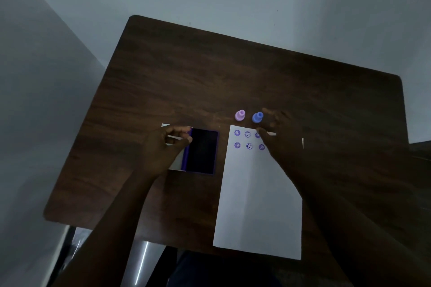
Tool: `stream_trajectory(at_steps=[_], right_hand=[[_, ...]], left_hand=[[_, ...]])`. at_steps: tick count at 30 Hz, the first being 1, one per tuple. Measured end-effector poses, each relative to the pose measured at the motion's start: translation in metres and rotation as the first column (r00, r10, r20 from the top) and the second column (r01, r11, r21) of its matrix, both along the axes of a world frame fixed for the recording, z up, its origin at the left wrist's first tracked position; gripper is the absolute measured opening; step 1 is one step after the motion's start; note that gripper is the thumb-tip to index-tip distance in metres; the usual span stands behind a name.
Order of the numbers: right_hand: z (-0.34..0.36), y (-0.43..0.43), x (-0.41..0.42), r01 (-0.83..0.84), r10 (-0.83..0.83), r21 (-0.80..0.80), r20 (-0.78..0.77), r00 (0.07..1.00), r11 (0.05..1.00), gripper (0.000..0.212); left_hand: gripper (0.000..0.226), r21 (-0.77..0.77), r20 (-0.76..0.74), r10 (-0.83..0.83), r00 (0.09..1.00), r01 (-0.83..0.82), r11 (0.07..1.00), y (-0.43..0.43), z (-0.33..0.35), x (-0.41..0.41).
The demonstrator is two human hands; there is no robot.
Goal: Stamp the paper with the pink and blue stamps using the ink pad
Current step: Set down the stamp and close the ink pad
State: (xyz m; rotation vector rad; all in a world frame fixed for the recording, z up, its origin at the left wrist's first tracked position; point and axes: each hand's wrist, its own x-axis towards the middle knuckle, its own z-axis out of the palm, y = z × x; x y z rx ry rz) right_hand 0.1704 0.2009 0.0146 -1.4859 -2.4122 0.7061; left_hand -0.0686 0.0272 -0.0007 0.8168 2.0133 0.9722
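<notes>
A white paper lies on the dark wooden table, with two rows of purple stamp marks near its far edge. The pink stamp and the blue stamp stand upright just beyond the paper. My right hand hovers over the paper's far right corner, fingers spread, right of the blue stamp and holding nothing. The open ink pad lies left of the paper. My left hand pinches its white lid at the hinge side.
The table's near edge runs just under the paper's lower end. A metal chair or table leg shows below the edge. Grey walls surround the table on the left and behind.
</notes>
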Motion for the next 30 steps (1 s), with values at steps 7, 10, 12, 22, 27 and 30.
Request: stream_trajectory(at_steps=[7, 10, 12, 22, 27, 30], right_hand=[[0.001, -0.068, -0.013, 0.081, -0.149, -0.329, -0.184, 0.972, 0.941, 0.019], [-0.002, -0.082, -0.028, 0.072, -0.186, -0.459, -0.208, 0.96, 0.885, 0.018], [-0.006, -0.086, -0.037, 0.079, -0.223, -0.535, -0.21, 0.952, 0.841, 0.017], [-0.023, -0.085, -0.049, 0.14, -0.287, -0.627, -0.139, 0.948, 0.766, 0.017], [-0.027, -0.085, -0.051, 0.158, -0.344, -0.687, -0.142, 0.928, 0.709, 0.018], [-0.028, -0.085, -0.051, 0.159, -0.36, -0.706, -0.144, 0.922, 0.69, 0.018]], left_hand=[[0.03, -0.124, -0.164, 0.09, 0.982, -0.111, 0.986, -0.005, -0.006, -0.015], [0.034, -0.2, -0.221, 0.087, 0.971, -0.132, 0.971, -0.01, -0.01, -0.021], [0.034, -0.224, -0.215, 0.101, 0.971, -0.15, 0.963, -0.012, -0.012, -0.023], [0.042, -0.354, -0.056, 0.166, 0.985, -0.175, 0.919, -0.013, -0.009, -0.027], [0.036, -0.378, 0.108, 0.209, 0.972, -0.154, 0.913, -0.007, 0.01, -0.026], [0.037, -0.359, 0.153, 0.278, 0.948, -0.208, 0.91, -0.007, 0.026, -0.028]])
